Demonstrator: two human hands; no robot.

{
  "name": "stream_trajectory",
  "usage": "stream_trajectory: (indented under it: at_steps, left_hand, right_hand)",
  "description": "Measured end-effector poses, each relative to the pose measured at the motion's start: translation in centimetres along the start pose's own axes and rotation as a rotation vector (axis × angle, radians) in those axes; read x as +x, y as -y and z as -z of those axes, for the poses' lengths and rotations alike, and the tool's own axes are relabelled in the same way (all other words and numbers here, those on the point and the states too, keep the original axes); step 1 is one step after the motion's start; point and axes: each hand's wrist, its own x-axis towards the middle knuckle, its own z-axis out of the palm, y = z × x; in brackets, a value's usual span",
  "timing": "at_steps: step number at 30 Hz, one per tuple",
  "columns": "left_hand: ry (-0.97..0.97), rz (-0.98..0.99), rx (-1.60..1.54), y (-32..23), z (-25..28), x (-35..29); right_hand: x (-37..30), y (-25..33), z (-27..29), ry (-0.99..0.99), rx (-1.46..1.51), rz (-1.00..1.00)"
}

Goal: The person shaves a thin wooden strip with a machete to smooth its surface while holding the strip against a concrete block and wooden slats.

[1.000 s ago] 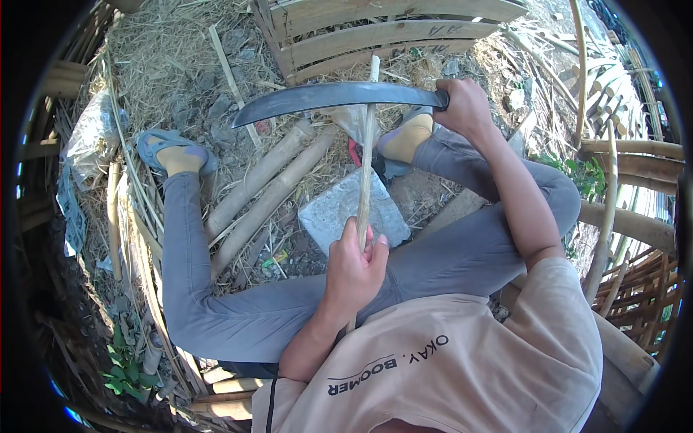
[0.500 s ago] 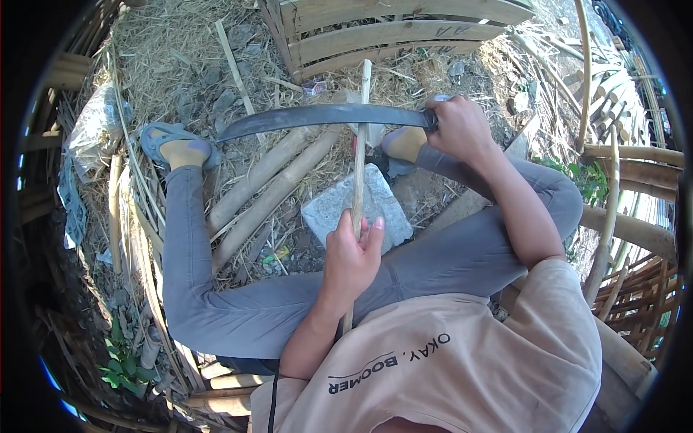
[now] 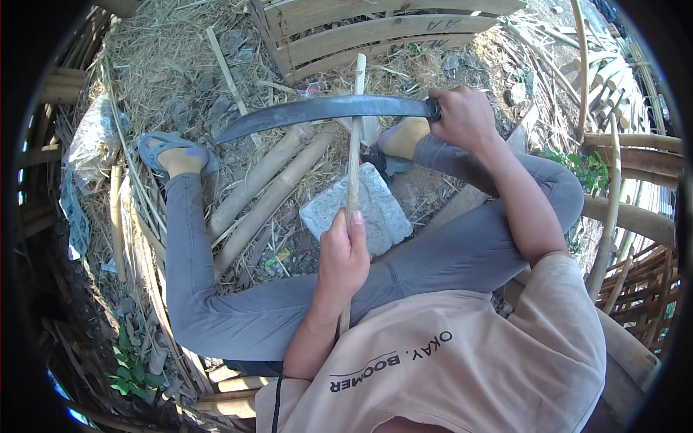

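Observation:
A thin pale wooden stick points away from my body, its near end against my shirt. My left hand is closed round its lower part, thumb lying along the top. In my right hand is the handle of a machete, mostly hidden by the fingers. The long dark curved blade reaches left and lies across the upper part of the stick; whether its edge touches the wood I cannot tell. Below the stick a pale square stone block rests on the ground between my legs.
Two bamboo poles lie left of the block. A slatted wooden crate stands ahead. At left is a clear plastic bag near bamboo strips. Cut bamboo pieces are piled at far right, beside bamboo rails. Straw covers the ground.
My left thumb has closed down onto the stick. The stick's far end has shifted slightly left, and the blade still crosses it, tilted a little differently.

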Motion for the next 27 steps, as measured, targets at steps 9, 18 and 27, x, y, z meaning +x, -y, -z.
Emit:
stream_trajectory:
  at_steps: [9,18,27]
  left_hand:
    - [-0.008,-0.081,0.067,0.2,-0.1,-0.3]
    - [0.036,-0.056,-0.082,-0.5,0.3,-0.7]
    - [0.073,-0.118,0.029,0.1,-0.3,-0.7]
  right_hand:
    - [2.1,-3.3,-1.1,-0.111,-0.040,-0.050]
    - [1.7,-2.6,-0.2,-0.218,0.045,-0.061]
    - [0.2,-0.8,1.5,-0.058,-0.058,0.028]
